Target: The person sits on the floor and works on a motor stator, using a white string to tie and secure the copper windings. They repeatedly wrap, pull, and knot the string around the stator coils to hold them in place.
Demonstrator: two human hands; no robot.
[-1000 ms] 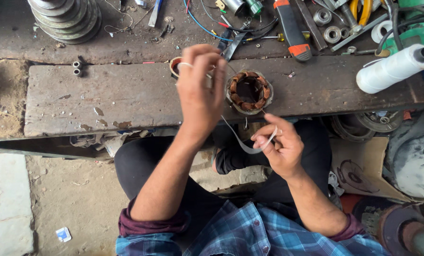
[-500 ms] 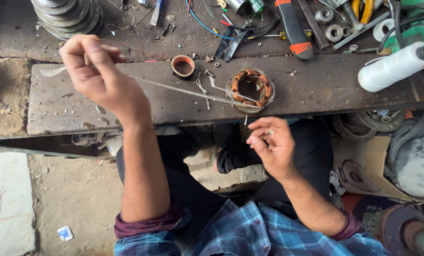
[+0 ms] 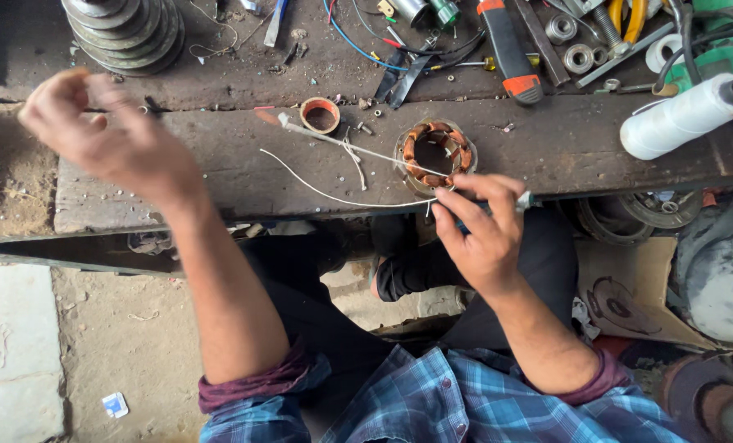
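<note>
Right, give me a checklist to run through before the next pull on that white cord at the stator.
1. Right hand braced at the near edge of the stator: ok, fingers at its rim.
2. Left hand has the cord's end: cannot tell, the hand is blurred and no cord shows in it.
3. White cord free of snags: ok, it lies loose across the plank.
4. Stator seated on the plank: ok, it sits near the front edge.
5. Small rust-coloured ring out of the cord's path: not ok, it sits close by the strand.
6. Thread spool within reach: ok, at the right.
</note>
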